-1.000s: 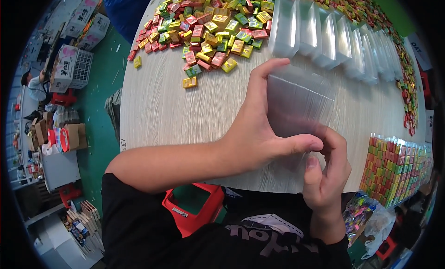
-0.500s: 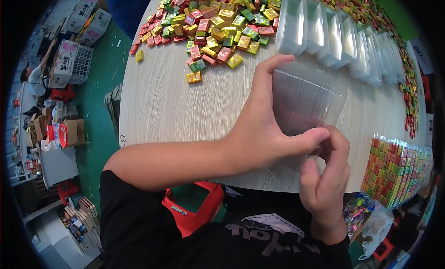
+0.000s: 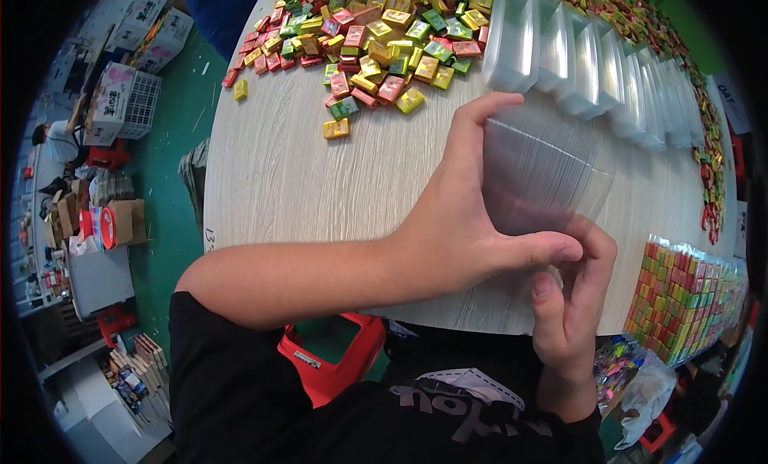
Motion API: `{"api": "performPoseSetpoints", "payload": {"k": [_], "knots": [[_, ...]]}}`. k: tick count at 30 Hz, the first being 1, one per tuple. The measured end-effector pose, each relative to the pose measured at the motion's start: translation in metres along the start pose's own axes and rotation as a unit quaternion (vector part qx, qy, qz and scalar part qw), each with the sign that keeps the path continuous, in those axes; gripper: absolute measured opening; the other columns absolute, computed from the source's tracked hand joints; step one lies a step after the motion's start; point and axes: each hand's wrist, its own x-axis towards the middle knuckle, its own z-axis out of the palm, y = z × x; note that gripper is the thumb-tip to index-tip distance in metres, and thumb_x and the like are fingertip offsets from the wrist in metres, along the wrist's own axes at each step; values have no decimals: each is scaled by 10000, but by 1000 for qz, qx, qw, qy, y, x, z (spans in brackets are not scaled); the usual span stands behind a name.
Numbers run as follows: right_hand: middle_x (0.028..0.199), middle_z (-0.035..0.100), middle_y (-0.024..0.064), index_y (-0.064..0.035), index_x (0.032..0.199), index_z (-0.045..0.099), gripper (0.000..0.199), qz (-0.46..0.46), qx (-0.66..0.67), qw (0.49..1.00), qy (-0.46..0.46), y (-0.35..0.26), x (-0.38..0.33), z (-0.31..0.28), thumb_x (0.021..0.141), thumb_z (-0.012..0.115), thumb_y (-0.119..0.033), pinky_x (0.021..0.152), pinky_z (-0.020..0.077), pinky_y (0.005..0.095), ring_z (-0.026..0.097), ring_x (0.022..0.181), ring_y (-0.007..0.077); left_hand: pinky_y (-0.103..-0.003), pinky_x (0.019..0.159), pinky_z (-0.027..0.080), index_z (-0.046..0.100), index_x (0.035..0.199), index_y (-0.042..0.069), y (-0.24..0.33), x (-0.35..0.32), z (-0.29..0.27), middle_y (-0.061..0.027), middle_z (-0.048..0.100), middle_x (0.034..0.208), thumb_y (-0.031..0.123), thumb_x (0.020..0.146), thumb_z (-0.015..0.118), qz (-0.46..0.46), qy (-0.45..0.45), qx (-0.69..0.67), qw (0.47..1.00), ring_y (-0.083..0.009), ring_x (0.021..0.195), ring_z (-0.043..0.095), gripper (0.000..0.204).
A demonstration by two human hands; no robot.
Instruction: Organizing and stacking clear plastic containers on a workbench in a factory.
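A nested stack of clear plastic boxes (image 3: 540, 164) is held above the wooden table in front of me. My left hand (image 3: 456, 216) reaches across from the left, its fingers along the far side of the stack and its thumb at the near side. At the near right end, my right hand (image 3: 574, 304) curls its fingers round the plastic, its thumb bent below the left thumb. A pale bit of plastic shows between the right thumb and forefinger. Several upright clear plastic boxes (image 3: 512, 44) stand in a row beyond the stack.
Small red, yellow and green wrapped packets (image 3: 368, 52) lie heaped at the far side of the table (image 3: 304, 192). A clear box filled with packets (image 3: 680, 300) stands at the right edge. A red stool (image 3: 340, 360) is below the near edge.
Both hands and the stack have moved slightly right. My right thumb has shifted a little right and down, and the pale bit of plastic beside it now shows.
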Motion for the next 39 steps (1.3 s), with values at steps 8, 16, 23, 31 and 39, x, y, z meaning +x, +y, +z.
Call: {"api": "performPoseSetpoints", "payload": {"k": [8, 16, 23, 31, 39], "knots": [[1220, 452, 188, 3, 1242, 349, 495, -34, 8, 999, -25, 7, 3, -5, 868, 602, -200, 883, 439, 347, 527, 1026, 244, -357, 975, 371, 188, 1370, 36, -2, 1, -3, -150, 429, 1199, 258, 629, 861, 18, -15, 25, 999, -233, 1125, 458, 1026], [1177, 493, 183, 41, 1220, 344, 437, 4, 23, 1000, 20, 8, -8, -8, 859, 533, -118, 878, 415, 309, 526, 947, 208, -355, 986, 354, 193, 1354, 2, -3, 1, -1, -179, 392, 1204, 295, 665, 831, 12, -14, -24, 1000, -249, 1141, 427, 984], [1226, 400, 163, 58, 1318, 251, 643, 46, -53, 997, -30, -7, -4, -1, 862, 543, -289, 966, 371, 355, 456, 1108, 230, -348, 912, 439, 165, 1393, 76, -1, -2, -2, -122, 459, 1202, 170, 690, 821, 15, -18, 24, 999, -198, 1080, 508, 967], [1230, 441, 190, 30, 1280, 314, 617, -25, -11, 999, -17, 4, 0, -2, 825, 675, -179, 884, 462, 361, 551, 1040, 256, -358, 920, 442, 146, 1399, 78, -2, -2, -3, -132, 460, 1208, 175, 664, 845, 8, -28, 25, 999, -214, 1090, 515, 1019], [1231, 433, 184, 26, 1284, 297, 585, -28, 35, 999, -13, 10, -1, -2, 822, 626, -117, 908, 440, 360, 529, 1068, 244, -358, 944, 421, 146, 1401, 76, -2, -1, -4, -127, 450, 1226, 188, 659, 850, 0, -34, 18, 999, -212, 1119, 495, 1028]]}}
